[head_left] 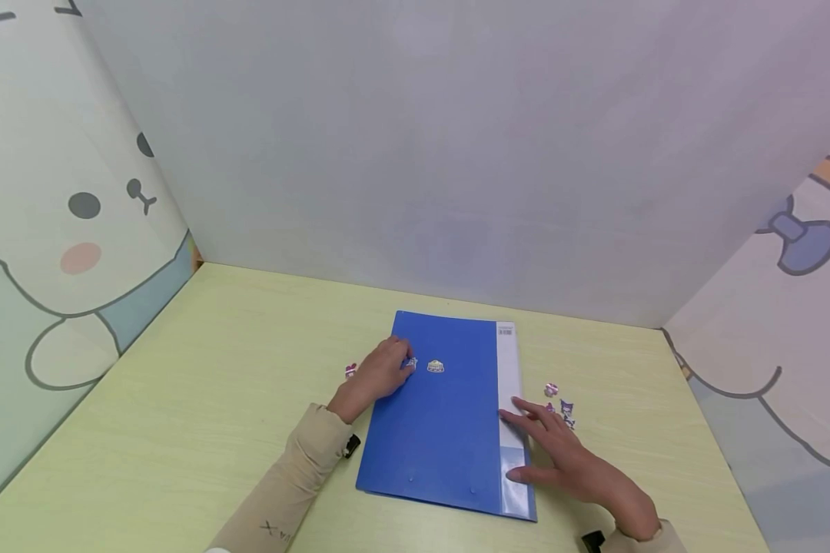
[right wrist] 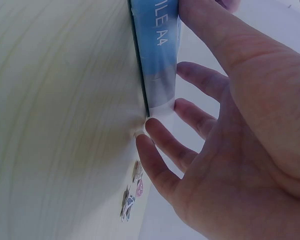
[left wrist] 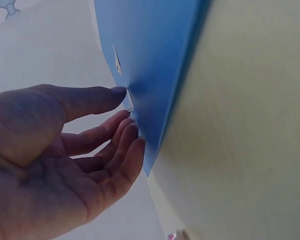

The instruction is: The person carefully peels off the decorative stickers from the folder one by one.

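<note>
A blue A4 file folder (head_left: pixel 443 430) lies flat on the table, its pale spine along the right side. Over its upper left part, my left hand (head_left: pixel 382 369) has thumb and fingertips at opposite edges of a small character sticker (head_left: pixel 411 362). In the left wrist view this sticker (left wrist: pixel 130 100) is edge-on against the blue cover, between thumb (left wrist: pixel 102 98) and index finger. Just right of it a second, yellowish sticker (head_left: pixel 436 366) lies on the cover. My right hand (head_left: pixel 560 449) rests with spread fingers along the spine (right wrist: pixel 160 60), holding nothing.
Several small pink and purple character stickers (head_left: pixel 567 407) lie on the table (head_left: pixel 214 369) right of the folder, near the right fingers. Another pink one (head_left: pixel 350 370) lies left of the folder, beside the left wrist. A pale wall (head_left: pixel 422 153) closes off the back.
</note>
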